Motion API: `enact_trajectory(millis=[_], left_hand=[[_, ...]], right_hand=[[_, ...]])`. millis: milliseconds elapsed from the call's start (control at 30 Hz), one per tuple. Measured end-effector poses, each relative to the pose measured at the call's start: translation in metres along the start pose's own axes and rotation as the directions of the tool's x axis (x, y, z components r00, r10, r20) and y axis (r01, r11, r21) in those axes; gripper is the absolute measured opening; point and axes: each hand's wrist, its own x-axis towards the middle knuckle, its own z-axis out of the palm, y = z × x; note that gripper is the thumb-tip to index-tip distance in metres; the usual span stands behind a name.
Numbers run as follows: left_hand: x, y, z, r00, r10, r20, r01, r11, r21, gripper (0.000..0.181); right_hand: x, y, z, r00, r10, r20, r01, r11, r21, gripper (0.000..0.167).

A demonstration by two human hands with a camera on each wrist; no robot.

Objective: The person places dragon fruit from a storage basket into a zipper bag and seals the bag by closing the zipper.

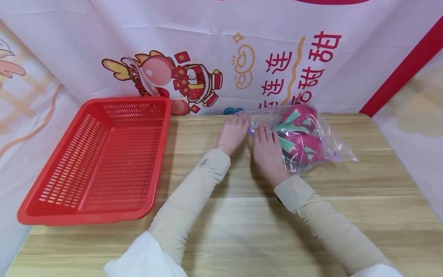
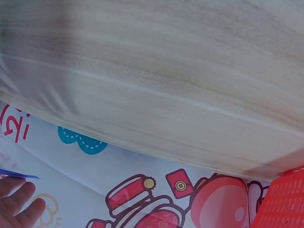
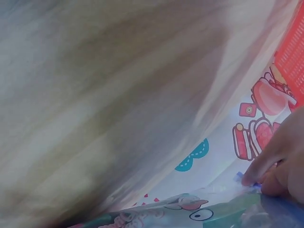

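Note:
A clear plastic bag [image 1: 337,143] with a bluish-purple strip along its edge lies near the back of the table. Inside it are pink-red items with green flaps [image 1: 304,148] that look like dragon fruit. At the strip's left end, my left hand [image 1: 233,132] holds the edge of the bag. My right hand [image 1: 268,152] is just beside it, gripping the same edge close to the contents. Its thumb is hidden in the head view. Fingertips pinching the blue strip [image 3: 256,184] show in the right wrist view. The left wrist view catches only a few fingers [image 2: 21,204] beside the strip.
A red perforated basket [image 1: 119,169] stands at the left of the wooden table [image 1: 238,231], with no contents visible. Behind the table hangs a white cloth [image 1: 194,27] printed with cartoon figures and red characters.

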Motion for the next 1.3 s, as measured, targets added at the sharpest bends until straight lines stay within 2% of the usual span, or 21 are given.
enact_trajectory(millis=[100,167,333,433,667,900,1133,1300], left_hand=[[0.0,0.0,-0.001,1.0,0.004,-0.031,-0.004,1.0,0.019,0.039],[0.001,0.0,-0.002,1.0,0.008,-0.027,-0.007,1.0,0.021,0.04],[0.003,-0.002,-0.005,0.997,0.023,0.069,-0.024,1.0,0.014,0.044],[0.003,-0.005,-0.005,0.995,0.021,0.101,-0.023,1.0,0.02,0.045],[0.004,-0.008,-0.003,0.998,-0.001,0.07,0.0,1.0,0.011,0.046],[0.006,-0.01,0.0,0.994,-0.006,0.111,0.008,1.0,-0.018,0.047],[0.006,-0.015,0.003,0.997,-0.028,0.076,0.026,0.999,0.022,0.047],[0.009,-0.018,0.003,0.995,-0.044,0.095,0.042,0.999,0.021,0.046]], right_hand=[[0.002,0.0,-0.001,1.0,0.012,-0.02,-0.012,1.0,0.025,0.049],[0.004,0.0,-0.001,1.0,0.014,-0.02,-0.013,0.999,0.041,0.05],[0.008,0.002,0.0,1.0,-0.004,0.028,0.002,0.999,0.05,0.047],[0.008,0.003,0.0,0.999,-0.014,0.034,0.013,0.999,0.039,0.047],[0.006,0.004,0.0,1.0,-0.022,0.012,0.021,0.999,0.033,0.047],[0.001,0.004,0.004,0.999,-0.034,-0.033,0.035,0.999,0.024,0.046],[-0.003,0.004,0.009,0.994,-0.044,-0.096,0.045,0.999,0.011,0.045],[-0.004,0.004,0.008,0.993,-0.044,-0.109,0.047,0.999,0.022,0.045]])
